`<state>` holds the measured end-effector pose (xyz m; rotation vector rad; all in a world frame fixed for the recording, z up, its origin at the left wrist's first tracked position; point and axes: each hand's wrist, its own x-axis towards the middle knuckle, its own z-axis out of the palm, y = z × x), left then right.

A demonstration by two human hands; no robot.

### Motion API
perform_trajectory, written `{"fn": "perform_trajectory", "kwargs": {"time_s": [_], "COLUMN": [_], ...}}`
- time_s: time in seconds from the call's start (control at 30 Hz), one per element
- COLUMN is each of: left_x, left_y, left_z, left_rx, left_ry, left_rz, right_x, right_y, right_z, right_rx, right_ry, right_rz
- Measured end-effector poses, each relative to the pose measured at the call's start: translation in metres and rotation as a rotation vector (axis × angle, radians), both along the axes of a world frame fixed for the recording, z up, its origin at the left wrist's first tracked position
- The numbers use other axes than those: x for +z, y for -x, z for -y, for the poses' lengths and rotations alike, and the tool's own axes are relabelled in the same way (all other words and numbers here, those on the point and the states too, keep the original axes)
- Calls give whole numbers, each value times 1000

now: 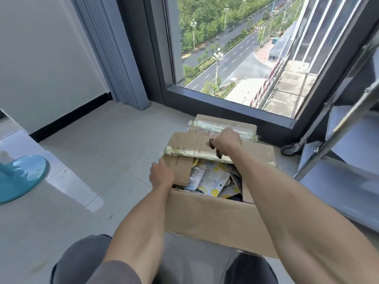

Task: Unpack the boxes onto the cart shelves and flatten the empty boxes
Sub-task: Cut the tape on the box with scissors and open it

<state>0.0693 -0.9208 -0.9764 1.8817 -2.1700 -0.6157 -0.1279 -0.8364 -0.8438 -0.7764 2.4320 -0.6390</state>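
Right hand gripping scissors, left hand holding flap

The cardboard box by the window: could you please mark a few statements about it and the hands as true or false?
1. The cardboard box holds flat printed packets. True.
2. The right hand is empty. False: it grips a dark-handled tool, seemingly scissors, over the taped far flap.
3. The left hand grips the box's left side flap. True.
4. All the box flaps are taped shut. False: the top is open and the contents show.
5. A metal cart stands to the right of the box. True.
6. A red fan base sits on the floor at left. False: the fan base is blue.
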Motion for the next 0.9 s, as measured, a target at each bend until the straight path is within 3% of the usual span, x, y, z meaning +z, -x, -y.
{"fn": "perform_trajectory", "kwargs": {"time_s": [0.23,0.37,0.47,0.63,0.73,0.9], "left_x": [-1,-4,-7,-28,-50,-71], "left_y": [63,105,141,178,199,215], "left_z": [-14,-6,36,125,150,150], "left_rx": [-299,-226,-213,-122,-165,-84], "left_ry": [69,247,297,111,158,271], "left_rz": [-27,-278,-323,-23,192,300], "right_x": [-37,-67,-95,-146,-180,-201], "right_y": [40,64,91,135,156,183], "right_z": [-14,21,68,141,171,200], "right_rx": [-275,-318,-215,-149,-193,-356], "right_ry": [149,156,144,81,19,-99], "right_rz": [-169,-273,-323,-303,-279,-162]}}
